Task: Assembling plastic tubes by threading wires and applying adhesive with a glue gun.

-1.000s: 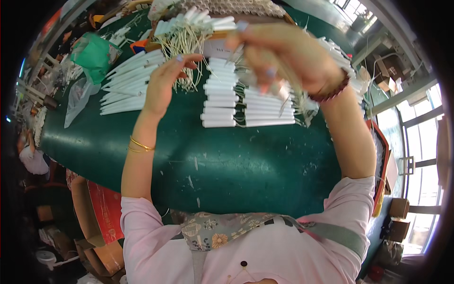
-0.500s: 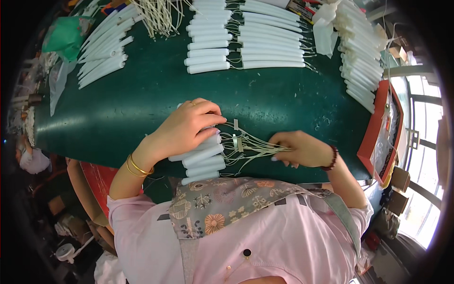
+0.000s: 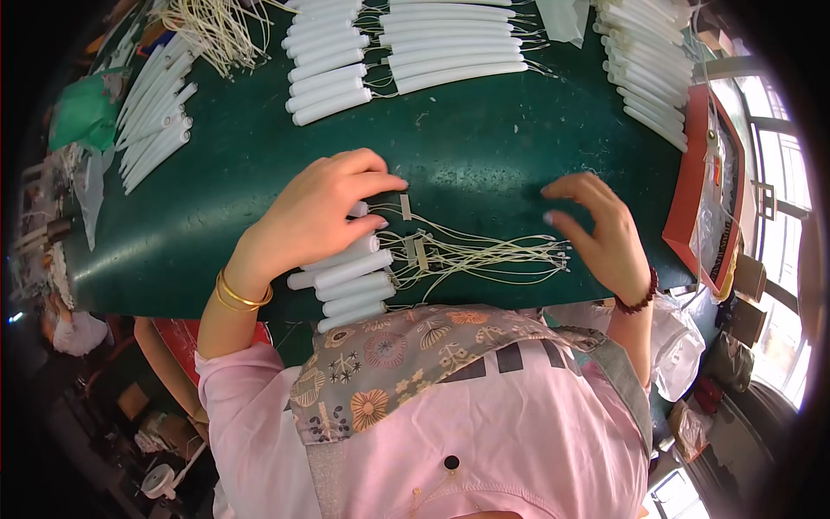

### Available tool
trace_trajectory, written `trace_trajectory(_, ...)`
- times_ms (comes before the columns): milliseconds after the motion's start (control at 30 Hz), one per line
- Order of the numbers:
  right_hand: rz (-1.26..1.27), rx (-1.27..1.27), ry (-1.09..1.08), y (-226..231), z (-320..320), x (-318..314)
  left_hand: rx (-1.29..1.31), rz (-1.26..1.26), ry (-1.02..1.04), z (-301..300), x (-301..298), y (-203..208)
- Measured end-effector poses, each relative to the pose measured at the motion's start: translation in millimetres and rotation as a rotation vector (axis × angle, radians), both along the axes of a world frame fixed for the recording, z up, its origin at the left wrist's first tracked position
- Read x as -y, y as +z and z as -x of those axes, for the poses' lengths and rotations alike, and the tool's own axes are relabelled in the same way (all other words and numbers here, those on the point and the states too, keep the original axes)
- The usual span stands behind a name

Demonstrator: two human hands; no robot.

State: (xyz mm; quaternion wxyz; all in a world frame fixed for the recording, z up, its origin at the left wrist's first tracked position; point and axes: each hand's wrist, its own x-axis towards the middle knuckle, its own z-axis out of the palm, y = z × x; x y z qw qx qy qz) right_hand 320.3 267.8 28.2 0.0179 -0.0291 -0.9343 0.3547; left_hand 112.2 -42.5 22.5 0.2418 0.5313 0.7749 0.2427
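"White tubes: where?"
"Near edge of the green table, partly hidden under the left hand; its grip, I can't tell."
"Right hand?"
"Spread, beside the wire ends."

1. They are wearing a pink shirt.
2. A black disc is sitting on the shirt.
3. A grey apron is showing orange and cream flowers.
4. Gold bangles are circling the left wrist.
5. Dark red beads are ringing the right wrist.
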Motion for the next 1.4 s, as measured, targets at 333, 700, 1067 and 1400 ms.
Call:
trace_trajectory(333,-0.028,-0.049,0.274,-30,74,27,-0.346,-0.025,0.325,19,18,-8)
trace_trajectory(700,0.113,0.027,0.15,-18,83,-27,-0.417,-0.233,-0.133,17,-54,-31)
trace_trajectory(1067,-0.064,-0.285,0.267,-49,60,-16,-0.265,-0.31,-0.061,15,-69,-31)
trace_trajectory(1400,0.094,-0.308,-0.095,-42,64,-14,-0.162,-0.419,0.143,15,-73,-46)
